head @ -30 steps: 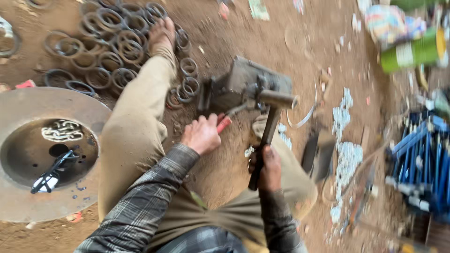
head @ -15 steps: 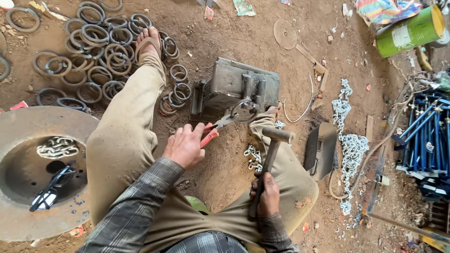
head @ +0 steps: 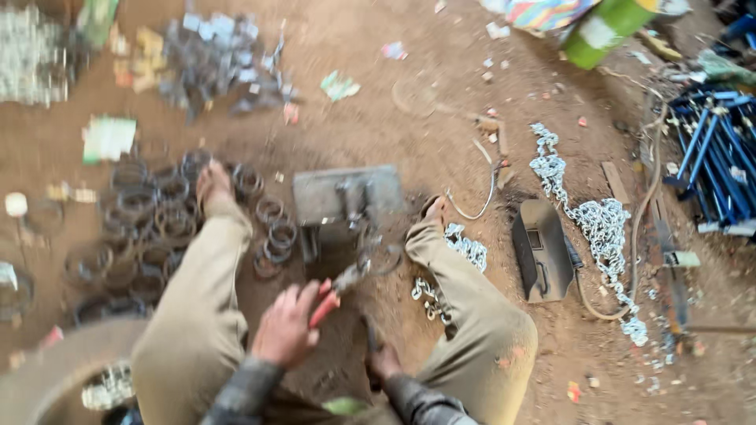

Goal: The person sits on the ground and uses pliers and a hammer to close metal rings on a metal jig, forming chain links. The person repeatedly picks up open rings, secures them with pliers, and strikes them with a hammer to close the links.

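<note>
Hands first, at six o'clock in our view: our left hand point(head: 285, 327) is clenched round the red grips of a pair of pliers point(head: 340, 285), whose dark nose points up toward one o'clock and meets a metal ring point(head: 383, 258) (motion blur keeps us from telling whether the nose actually bites it). Our right hand point(head: 383, 364), just beside at five o'clock, is closed on a dark handle point(head: 369, 334); its head we cannot make out. Both khaki trouser legs frame the work. Beyond the ring, at twelve o'clock, sits a grey metal block point(head: 346, 195) on the dirt. Dark rings point(head: 153, 216) lie heaped at ten o'clock round our left foot, and a bright chain point(head: 591, 216) trails at two o'clock past a dark welding mask point(head: 542, 250). Farthest, at one o'clock, a green can point(head: 606, 27) lies tilted; its contents are hidden.
</note>
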